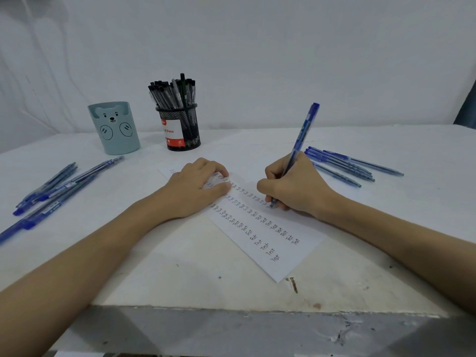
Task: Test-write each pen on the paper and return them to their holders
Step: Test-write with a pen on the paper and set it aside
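Note:
A white strip of paper (260, 253) lies slantwise on the table, covered with rows of the word "Test". My right hand (296, 189) grips a blue pen (300, 140), its tip touching the paper at the end of the top row. My left hand (198, 188) rests flat on the paper's far end, fingers loosely spread. Several blue pens (56, 186) lie loose at the left, and several more blue pens (345, 163) lie at the right behind my right hand. A light-blue bear holder (114, 130) stands at the back. Beside it a black mesh holder (180, 130) is full of black pens.
The white table (180, 284) ends in a worn front edge close to me. A white wall rises right behind the holders. A small brown mark (293, 284) sits near the paper's near corner.

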{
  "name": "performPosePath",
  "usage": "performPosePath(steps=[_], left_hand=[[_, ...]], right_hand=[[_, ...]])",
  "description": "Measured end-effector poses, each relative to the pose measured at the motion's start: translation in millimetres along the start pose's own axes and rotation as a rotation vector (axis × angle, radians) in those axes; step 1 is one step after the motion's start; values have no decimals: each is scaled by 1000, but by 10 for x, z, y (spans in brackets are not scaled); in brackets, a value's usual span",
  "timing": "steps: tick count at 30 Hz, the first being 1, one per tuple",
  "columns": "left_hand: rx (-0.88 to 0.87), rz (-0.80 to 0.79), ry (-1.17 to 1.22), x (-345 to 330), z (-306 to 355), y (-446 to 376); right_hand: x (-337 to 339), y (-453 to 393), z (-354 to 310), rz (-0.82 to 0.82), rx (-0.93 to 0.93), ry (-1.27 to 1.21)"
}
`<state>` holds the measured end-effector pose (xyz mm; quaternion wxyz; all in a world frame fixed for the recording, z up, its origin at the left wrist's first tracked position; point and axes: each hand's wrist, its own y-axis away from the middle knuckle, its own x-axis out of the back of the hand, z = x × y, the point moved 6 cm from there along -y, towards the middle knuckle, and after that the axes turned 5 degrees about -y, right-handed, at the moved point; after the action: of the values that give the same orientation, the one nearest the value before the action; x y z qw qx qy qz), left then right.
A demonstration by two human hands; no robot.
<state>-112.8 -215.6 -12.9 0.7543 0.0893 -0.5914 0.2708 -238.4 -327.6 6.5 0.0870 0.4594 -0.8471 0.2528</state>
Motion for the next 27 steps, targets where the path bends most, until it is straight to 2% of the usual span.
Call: performPosePath(steps=[9,27], left_hand=[[-6,7,-2,9,2,-1],[7,11,-7,25,32,12]], right_hand=[[-17,-1,-9,-9,40,24],[-1,19,-21,-26,3,19]])
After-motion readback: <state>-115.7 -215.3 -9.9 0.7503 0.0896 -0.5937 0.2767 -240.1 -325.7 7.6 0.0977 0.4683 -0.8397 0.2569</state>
